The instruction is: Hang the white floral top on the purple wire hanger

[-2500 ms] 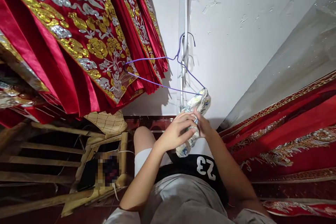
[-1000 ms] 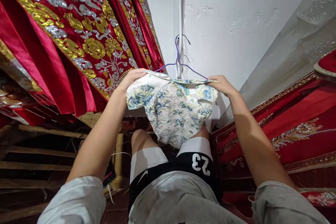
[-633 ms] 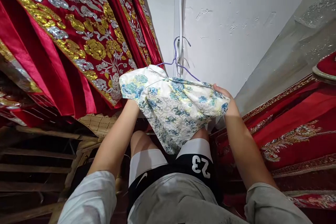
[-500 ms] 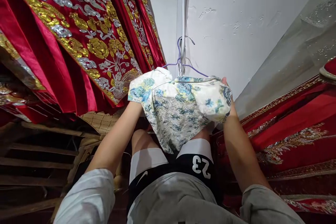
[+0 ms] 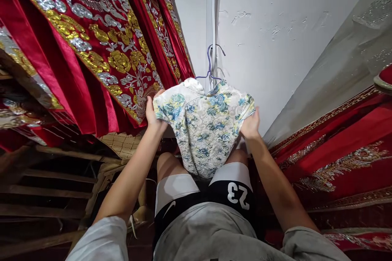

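Apparently smoothing a short-sleeved floral top [image 5: 211, 130] on a purple hanger [image 5: 209, 74], hooked at a white pole [image 5: 213, 4].
Half-open at one sleeve end [image 5: 157, 108] with the left hand [image 5: 155, 111], loosely curled at the other with the right hand [image 5: 251, 123]; cannot tell whether pinching cloth. Would next call for drawing both sides gently level.

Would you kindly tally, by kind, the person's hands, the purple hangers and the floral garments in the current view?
Left hand and right hand: 2
Purple hanger: 1
Floral garment: 1
Total: 4
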`<action>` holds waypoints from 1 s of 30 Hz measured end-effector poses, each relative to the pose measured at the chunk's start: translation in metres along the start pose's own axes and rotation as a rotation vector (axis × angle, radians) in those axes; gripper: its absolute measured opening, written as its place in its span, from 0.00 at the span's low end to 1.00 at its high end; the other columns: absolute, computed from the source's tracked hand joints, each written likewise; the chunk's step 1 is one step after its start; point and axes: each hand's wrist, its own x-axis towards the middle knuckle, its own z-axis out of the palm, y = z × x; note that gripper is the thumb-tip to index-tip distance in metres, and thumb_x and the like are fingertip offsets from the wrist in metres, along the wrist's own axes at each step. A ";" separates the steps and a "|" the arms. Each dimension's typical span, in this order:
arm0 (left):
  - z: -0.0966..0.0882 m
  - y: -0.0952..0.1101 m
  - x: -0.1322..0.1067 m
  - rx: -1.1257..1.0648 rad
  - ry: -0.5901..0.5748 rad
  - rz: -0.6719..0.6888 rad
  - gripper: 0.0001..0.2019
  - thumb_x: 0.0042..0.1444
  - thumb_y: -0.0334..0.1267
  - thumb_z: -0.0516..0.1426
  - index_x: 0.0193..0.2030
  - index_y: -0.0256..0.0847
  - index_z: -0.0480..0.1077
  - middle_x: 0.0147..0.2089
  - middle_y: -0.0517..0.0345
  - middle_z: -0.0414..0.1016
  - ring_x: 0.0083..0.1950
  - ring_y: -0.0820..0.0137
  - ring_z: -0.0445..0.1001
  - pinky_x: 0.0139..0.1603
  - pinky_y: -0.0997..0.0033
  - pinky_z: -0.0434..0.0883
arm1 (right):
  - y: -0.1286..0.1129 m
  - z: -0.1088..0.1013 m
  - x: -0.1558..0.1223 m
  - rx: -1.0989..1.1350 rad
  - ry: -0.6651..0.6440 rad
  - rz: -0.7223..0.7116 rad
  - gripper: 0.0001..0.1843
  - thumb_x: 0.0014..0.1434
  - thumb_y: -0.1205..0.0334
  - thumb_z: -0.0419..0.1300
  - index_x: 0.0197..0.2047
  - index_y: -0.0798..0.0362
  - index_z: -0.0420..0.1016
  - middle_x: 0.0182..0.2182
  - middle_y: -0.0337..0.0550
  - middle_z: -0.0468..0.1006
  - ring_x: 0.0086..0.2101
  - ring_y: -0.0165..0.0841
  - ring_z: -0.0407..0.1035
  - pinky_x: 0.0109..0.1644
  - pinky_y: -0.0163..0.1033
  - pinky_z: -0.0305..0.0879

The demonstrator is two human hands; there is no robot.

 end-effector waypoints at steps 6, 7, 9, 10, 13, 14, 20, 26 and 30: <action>-0.009 0.040 0.007 0.348 0.015 0.155 0.25 0.66 0.60 0.53 0.40 0.36 0.77 0.36 0.55 0.78 0.38 0.67 0.74 0.41 0.68 0.70 | -0.070 0.022 0.030 0.022 0.025 -0.207 0.19 0.67 0.44 0.55 0.49 0.47 0.78 0.53 0.45 0.80 0.61 0.40 0.70 0.65 0.52 0.69; -0.008 0.048 0.012 0.469 -0.041 0.171 0.26 0.68 0.58 0.51 0.37 0.36 0.77 0.32 0.55 0.76 0.34 0.68 0.72 0.38 0.68 0.67 | -0.078 0.031 0.032 0.007 0.005 -0.241 0.20 0.67 0.43 0.55 0.49 0.46 0.78 0.53 0.45 0.80 0.61 0.39 0.69 0.65 0.52 0.69; -0.003 0.058 0.019 0.674 -0.158 0.182 0.22 0.66 0.54 0.54 0.34 0.37 0.76 0.29 0.57 0.72 0.30 0.69 0.67 0.34 0.68 0.63 | -0.085 0.052 0.029 -0.055 -0.064 -0.282 0.22 0.67 0.39 0.55 0.50 0.44 0.78 0.53 0.44 0.80 0.62 0.41 0.69 0.64 0.53 0.70; 0.002 0.060 0.021 0.743 -0.202 0.196 0.17 0.63 0.51 0.59 0.33 0.38 0.75 0.28 0.58 0.71 0.29 0.70 0.65 0.33 0.68 0.61 | -0.086 0.062 0.022 -0.099 -0.115 -0.286 0.23 0.66 0.37 0.54 0.51 0.44 0.78 0.53 0.44 0.80 0.62 0.41 0.69 0.64 0.53 0.70; 0.018 0.047 0.016 0.680 -0.161 0.192 0.18 0.58 0.48 0.63 0.25 0.41 0.66 0.24 0.62 0.64 0.27 0.72 0.60 0.31 0.67 0.56 | -0.082 0.087 -0.013 -0.273 -0.398 -0.250 0.29 0.63 0.32 0.56 0.53 0.45 0.79 0.51 0.45 0.81 0.61 0.43 0.69 0.63 0.54 0.70; 0.024 0.038 0.012 0.563 -0.075 0.145 0.21 0.60 0.51 0.61 0.24 0.42 0.62 0.23 0.63 0.60 0.27 0.72 0.58 0.30 0.67 0.55 | -0.080 0.092 -0.027 -0.354 -0.563 -0.221 0.29 0.61 0.32 0.60 0.52 0.45 0.80 0.49 0.45 0.82 0.61 0.43 0.70 0.62 0.53 0.71; 0.061 0.007 -0.006 0.028 0.059 -0.140 0.33 0.69 0.63 0.27 0.22 0.44 0.50 0.19 0.64 0.48 0.21 0.73 0.54 0.27 0.68 0.61 | -0.061 0.086 -0.046 -0.745 -0.588 -0.325 0.18 0.62 0.46 0.65 0.49 0.47 0.83 0.49 0.46 0.82 0.56 0.42 0.73 0.63 0.51 0.66; 0.088 0.027 -0.026 -0.398 -0.388 -0.471 0.26 0.66 0.62 0.49 0.29 0.41 0.66 0.22 0.60 0.61 0.22 0.71 0.66 0.31 0.67 0.70 | -0.017 0.040 -0.034 -0.668 -0.269 0.002 0.25 0.58 0.37 0.63 0.29 0.54 0.77 0.26 0.41 0.77 0.30 0.35 0.70 0.34 0.38 0.67; 0.069 0.023 -0.042 -0.366 -0.411 -0.464 0.25 0.58 0.58 0.61 0.52 0.40 0.73 0.47 0.45 0.79 0.55 0.53 0.79 0.56 0.50 0.74 | -0.025 0.009 -0.040 -0.341 0.066 -0.030 0.25 0.49 0.38 0.70 0.30 0.53 0.76 0.22 0.41 0.75 0.26 0.36 0.71 0.29 0.40 0.68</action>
